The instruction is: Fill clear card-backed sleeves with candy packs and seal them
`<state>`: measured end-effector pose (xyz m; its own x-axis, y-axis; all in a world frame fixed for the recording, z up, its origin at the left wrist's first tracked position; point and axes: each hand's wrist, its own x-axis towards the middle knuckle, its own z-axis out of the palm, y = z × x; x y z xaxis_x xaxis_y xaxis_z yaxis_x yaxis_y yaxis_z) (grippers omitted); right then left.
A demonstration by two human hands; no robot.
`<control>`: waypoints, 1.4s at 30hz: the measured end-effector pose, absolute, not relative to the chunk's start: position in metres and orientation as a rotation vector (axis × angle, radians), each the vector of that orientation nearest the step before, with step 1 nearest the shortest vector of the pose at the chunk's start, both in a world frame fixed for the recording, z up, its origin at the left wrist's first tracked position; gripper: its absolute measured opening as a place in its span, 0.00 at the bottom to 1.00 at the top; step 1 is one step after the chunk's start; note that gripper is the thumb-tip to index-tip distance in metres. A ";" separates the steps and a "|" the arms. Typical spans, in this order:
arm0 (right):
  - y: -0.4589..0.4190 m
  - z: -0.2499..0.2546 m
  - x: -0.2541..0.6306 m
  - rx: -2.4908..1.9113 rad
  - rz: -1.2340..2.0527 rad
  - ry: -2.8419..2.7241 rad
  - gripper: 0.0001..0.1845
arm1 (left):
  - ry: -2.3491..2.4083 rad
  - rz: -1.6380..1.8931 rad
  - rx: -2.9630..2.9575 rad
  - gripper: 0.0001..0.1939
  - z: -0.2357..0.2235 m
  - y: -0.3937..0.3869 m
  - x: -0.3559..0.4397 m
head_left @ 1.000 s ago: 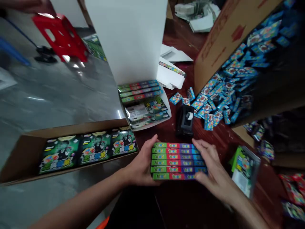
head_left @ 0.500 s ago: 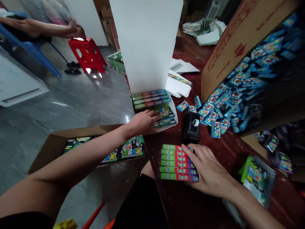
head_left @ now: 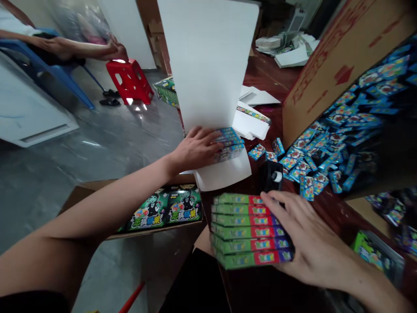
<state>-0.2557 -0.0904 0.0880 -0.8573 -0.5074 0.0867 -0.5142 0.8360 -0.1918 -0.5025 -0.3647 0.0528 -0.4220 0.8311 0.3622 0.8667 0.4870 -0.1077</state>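
Observation:
My right hand (head_left: pixel 302 243) is closed round the end of a stack of small candy boxes (head_left: pixel 250 232) with green, red and purple sides, held over the dark red tabletop. An open white display carton (head_left: pixel 224 176) stands at the table's left edge with its tall lid (head_left: pixel 208 56) upright. Inside it, my left hand (head_left: pixel 202 148) grips another row of candy boxes (head_left: pixel 230 139), pushed against the lid side; its thumb is hidden. A black tape dispenser (head_left: pixel 271 174) is just beyond my right hand.
A tall brown carton (head_left: pixel 312 82) at right spills blue candy packets (head_left: pixel 325 143). Below left, a brown box (head_left: pixel 78 200) holds printed green-black boxes (head_left: pixel 182 208). White card pieces (head_left: pixel 254 117) lie behind. A seated person's foot rests on a red stool (head_left: pixel 130 82).
My left hand has moved further into the display carton, and boxes that lay flat there are now gathered back. My right hand's stack has come closer and tilted, blurring slightly. The view has shifted.

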 end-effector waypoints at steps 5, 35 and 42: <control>-0.106 0.112 -0.332 0.922 0.347 -2.682 0.57 | -2.492 -0.314 -1.364 0.22 0.044 -0.387 -0.527; -0.118 0.059 -0.423 1.265 0.052 -2.959 0.50 | -2.382 -1.046 -1.558 0.15 0.025 -0.391 -0.539; -0.124 0.061 -0.407 1.283 0.285 -2.953 0.38 | -2.371 -1.202 -1.581 0.27 0.051 -0.402 -0.478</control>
